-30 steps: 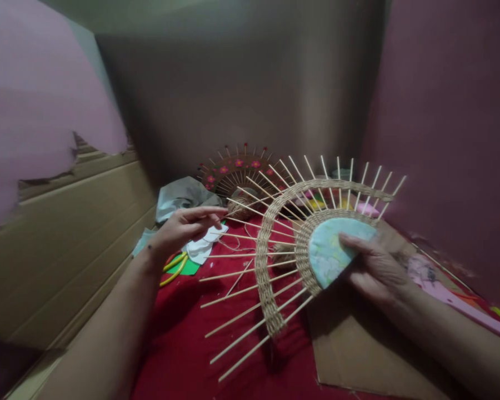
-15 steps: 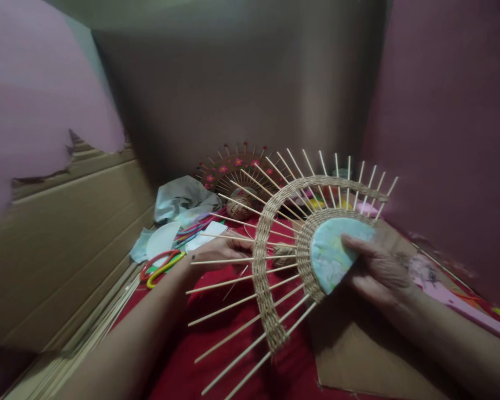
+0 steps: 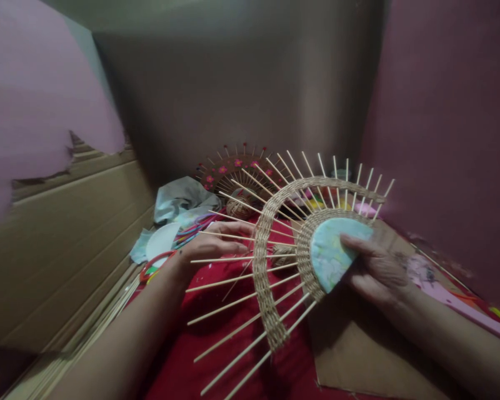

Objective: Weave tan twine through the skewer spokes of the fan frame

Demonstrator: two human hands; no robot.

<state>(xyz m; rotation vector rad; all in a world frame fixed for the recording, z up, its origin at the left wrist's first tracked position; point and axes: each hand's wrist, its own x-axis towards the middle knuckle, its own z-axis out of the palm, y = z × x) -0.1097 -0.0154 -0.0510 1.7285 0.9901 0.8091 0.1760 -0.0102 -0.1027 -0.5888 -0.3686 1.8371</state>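
My right hand [image 3: 375, 266] grips a half-round woven fan piece [image 3: 283, 244] by its pale blue-green centre disc [image 3: 329, 250], thumb on top. Thin wooden sticks radiate out of the disc through two bands of woven twine. My left hand [image 3: 210, 244] sits behind the sticks on the left side, fingers curled together near a thin strand of twine; what they pinch is hidden by the sticks. A ball of twine [image 3: 238, 206] lies just beyond, on the red cloth [image 3: 216, 344].
A finished fan with pink flowers [image 3: 233, 169] leans on the back wall. Crumpled cloth [image 3: 181, 200], a white paper disc [image 3: 160, 240] and coloured scissors handles [image 3: 154, 266] lie at the left. Cardboard sheets [image 3: 358, 344] line the floor and left wall. Pink paper [image 3: 450, 291] lies right.
My left hand has dropped from above the sticks, fingers stretched out, to behind them and curled. The fan piece has shifted slightly left. My right hand keeps its hold.
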